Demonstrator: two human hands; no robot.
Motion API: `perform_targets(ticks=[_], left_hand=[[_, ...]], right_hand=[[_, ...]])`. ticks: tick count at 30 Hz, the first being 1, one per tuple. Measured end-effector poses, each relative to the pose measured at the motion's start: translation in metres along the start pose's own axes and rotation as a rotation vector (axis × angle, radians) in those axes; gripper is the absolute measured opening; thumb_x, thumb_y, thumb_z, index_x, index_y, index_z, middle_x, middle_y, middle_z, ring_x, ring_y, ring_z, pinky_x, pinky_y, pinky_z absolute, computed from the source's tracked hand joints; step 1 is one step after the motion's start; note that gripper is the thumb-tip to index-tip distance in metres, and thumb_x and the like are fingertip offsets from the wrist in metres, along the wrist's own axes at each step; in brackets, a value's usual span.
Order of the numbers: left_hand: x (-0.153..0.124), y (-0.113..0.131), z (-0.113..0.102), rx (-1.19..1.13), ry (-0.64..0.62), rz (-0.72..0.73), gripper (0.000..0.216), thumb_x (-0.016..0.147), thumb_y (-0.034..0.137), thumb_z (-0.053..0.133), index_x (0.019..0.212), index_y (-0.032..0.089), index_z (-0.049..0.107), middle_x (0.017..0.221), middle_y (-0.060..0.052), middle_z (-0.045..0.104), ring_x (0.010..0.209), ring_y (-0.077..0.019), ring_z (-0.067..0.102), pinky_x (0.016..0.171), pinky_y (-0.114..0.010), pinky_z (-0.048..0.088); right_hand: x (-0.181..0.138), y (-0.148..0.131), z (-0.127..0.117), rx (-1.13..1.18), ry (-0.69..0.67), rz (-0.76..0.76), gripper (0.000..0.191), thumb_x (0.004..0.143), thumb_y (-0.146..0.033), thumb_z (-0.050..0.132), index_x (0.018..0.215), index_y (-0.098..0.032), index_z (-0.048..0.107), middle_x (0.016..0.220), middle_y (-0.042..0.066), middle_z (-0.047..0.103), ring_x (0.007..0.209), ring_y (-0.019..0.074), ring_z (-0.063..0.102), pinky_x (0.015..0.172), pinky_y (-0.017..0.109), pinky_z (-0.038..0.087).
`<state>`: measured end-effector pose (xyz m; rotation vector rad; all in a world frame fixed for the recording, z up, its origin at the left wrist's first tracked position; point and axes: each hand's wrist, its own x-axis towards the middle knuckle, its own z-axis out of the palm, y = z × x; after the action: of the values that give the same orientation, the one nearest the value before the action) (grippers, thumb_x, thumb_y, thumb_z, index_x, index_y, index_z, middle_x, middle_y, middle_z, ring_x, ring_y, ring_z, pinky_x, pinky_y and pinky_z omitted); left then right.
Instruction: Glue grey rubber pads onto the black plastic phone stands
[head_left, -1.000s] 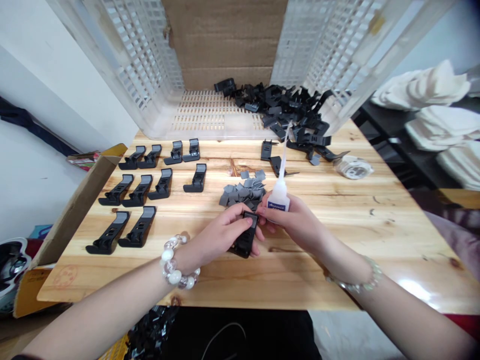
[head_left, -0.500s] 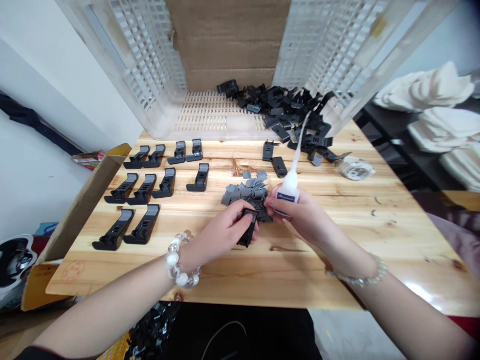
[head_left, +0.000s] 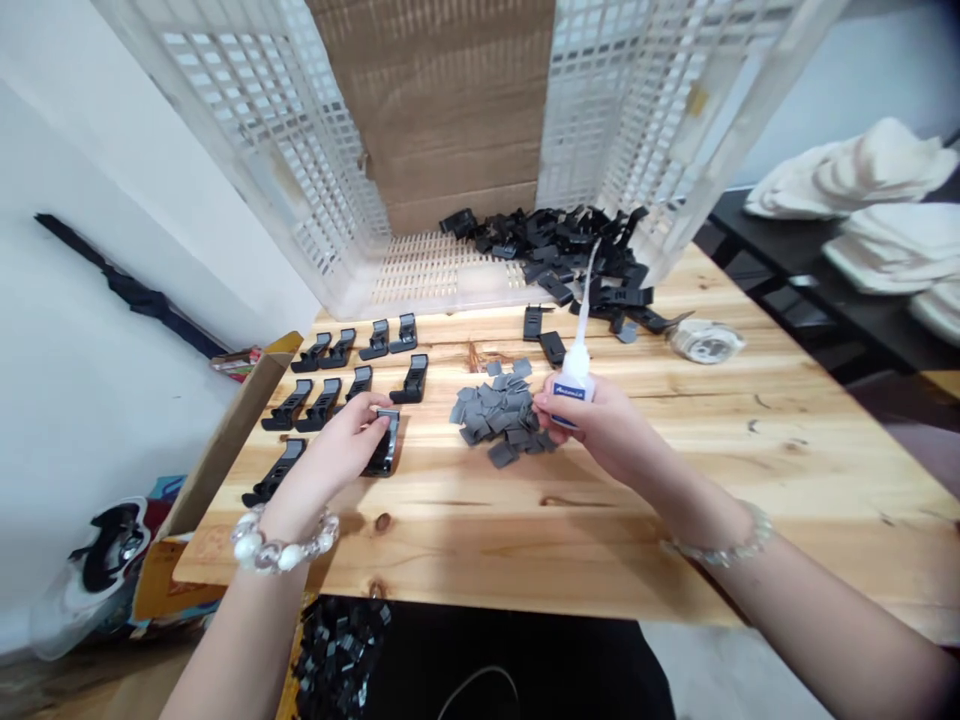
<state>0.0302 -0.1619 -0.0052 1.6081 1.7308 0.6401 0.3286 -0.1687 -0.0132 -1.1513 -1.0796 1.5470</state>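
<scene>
My left hand is closed on a black plastic clip with a grey pad at its top, low over the table beside the rows of similar black clips. In my right hand is a white glue bottle with a blue label, its long thin nozzle pointing up and away. A loose pile of small grey square pads lies between my hands. Past the pile, two black plastic pieces rest on the wood.
A white plastic crate on its side, lined with cardboard, holds a heap of black parts. A roll of clear tape sits at the right. A cardboard box stands off the left edge; more black pieces lie below the front edge.
My left hand has carried the black clip left, from beside the grey pads to the rows of clips. My right hand still holds the bottle in about the same place. The view has turned left.
</scene>
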Motion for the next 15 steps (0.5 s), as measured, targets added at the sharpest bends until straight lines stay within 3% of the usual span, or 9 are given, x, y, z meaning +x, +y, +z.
perform_targets(ticks=[7, 12, 15], left_hand=[[-0.007, -0.019, 0.011, 0.348, 0.155, 0.029, 0.038, 0.091, 0.033, 0.040, 0.124, 0.014, 0.048, 0.107, -0.016, 0.066, 0.098, -0.0282, 0.065, 0.088, -0.043, 0.050], [-0.012, -0.008, 0.013, 0.513, 0.261, 0.248, 0.033, 0.093, 0.032, 0.038, 0.115, 0.014, 0.053, 0.118, -0.018, 0.059, 0.117, -0.0320, 0.055, 0.104, -0.047, 0.042], [-0.017, 0.008, 0.017, 0.503, 0.192, 0.343, 0.029, 0.094, 0.031, 0.037, 0.112, 0.017, 0.055, 0.118, -0.014, 0.059, 0.118, -0.0295, 0.054, 0.107, -0.046, 0.039]], right_hand=[[-0.001, -0.004, 0.000, 0.043, 0.025, -0.019, 0.026, 0.067, -0.032, 0.078, 0.067, -0.017, 0.057, 0.059, -0.001, 0.059, 0.049, 0.0087, 0.048, 0.046, 0.023, 0.038], [0.007, -0.001, -0.006, 0.063, 0.094, -0.049, 0.025, 0.065, -0.031, 0.078, 0.067, -0.016, 0.058, 0.059, 0.000, 0.058, 0.048, 0.0081, 0.047, 0.044, 0.022, 0.036], [0.009, 0.001, -0.008, 0.051, 0.113, -0.051, 0.022, 0.065, -0.029, 0.077, 0.067, -0.016, 0.059, 0.059, 0.000, 0.058, 0.048, 0.0079, 0.047, 0.044, 0.022, 0.035]])
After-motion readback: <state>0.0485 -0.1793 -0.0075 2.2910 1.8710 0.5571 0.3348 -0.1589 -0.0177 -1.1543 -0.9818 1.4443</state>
